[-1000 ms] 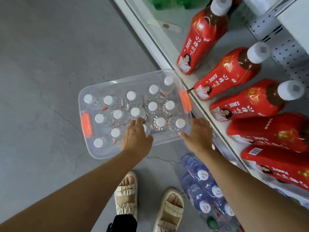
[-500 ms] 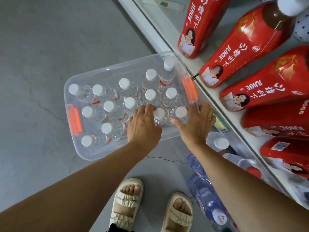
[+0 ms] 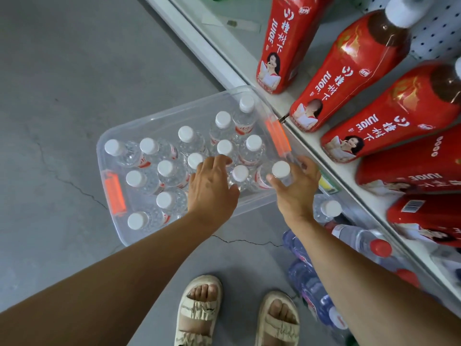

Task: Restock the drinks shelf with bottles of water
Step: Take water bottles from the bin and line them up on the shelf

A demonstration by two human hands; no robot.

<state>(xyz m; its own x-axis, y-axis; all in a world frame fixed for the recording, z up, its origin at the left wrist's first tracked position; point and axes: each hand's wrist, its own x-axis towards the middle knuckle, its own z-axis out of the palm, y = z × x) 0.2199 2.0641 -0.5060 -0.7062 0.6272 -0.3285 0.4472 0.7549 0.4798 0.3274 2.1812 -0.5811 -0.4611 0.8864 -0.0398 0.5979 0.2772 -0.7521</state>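
A clear plastic bin (image 3: 109,148) with orange handles sits on the floor. It holds several small water bottles (image 3: 185,134) with white caps, standing upright. My left hand (image 3: 212,188) reaches down into the bin's near side, fingers curled over a bottle hidden under the palm. My right hand (image 3: 295,193) grips the bottle at the bin's near right corner (image 3: 281,169), thumb on one side and fingers on the other, just below its cap.
A white shelf edge (image 3: 219,63) runs diagonally on the right, lined with big red juice bottles (image 3: 354,68). Below it stand a white-capped water bottle (image 3: 330,208), a red-capped bottle (image 3: 380,247) and bluish bottles (image 3: 306,283). My sandalled feet (image 3: 199,310) are near the bin.
Both hands have dropped into the bin. The right hand moved from the bin's rim onto the corner bottle and closed round it; the left hand settled lower over its bottle.
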